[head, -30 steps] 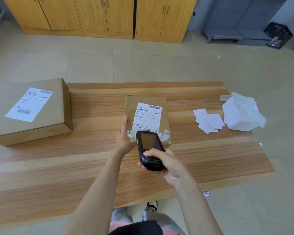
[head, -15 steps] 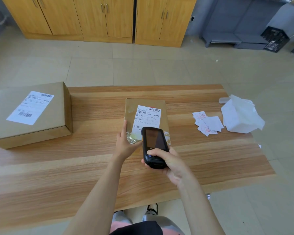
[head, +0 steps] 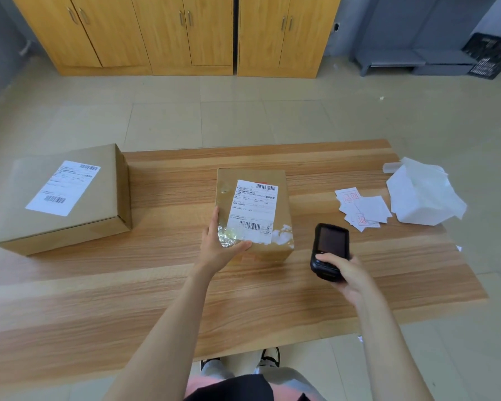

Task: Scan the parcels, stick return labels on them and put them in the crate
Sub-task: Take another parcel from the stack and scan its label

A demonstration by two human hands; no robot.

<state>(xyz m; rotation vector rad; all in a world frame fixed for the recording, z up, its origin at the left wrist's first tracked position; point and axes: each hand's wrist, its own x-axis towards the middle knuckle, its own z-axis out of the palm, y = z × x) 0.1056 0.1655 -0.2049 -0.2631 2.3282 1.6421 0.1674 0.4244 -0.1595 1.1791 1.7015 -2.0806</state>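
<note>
head view: my right hand (head: 344,274), fingers curled round the scanner (head: 330,246), now sits right of the small parcel (head: 256,198) mid-table, no longer over its label. left hand (head: 217,250), fingers straight, steadies its near-left corner. scan looks done; return labels (head: 362,209) next.

Head view. A small parcel (head: 284,227) stands at mid-counter (head: 156,285), its shipping label facing up. The left hand (head: 219,247) rests against its near-left corner, fingers straight along the left side and thumb across the near top edge. The right hand (head: 344,273) grips a black handheld scanner (head: 330,247) just right of the parcel, screen up. A larger parcel (head: 67,198) lies at far left. Loose return labels (head: 362,209) and crumpled white paper (head: 422,195) lie at right. A black crate (head: 488,55) sits on the floor beyond.
</note>
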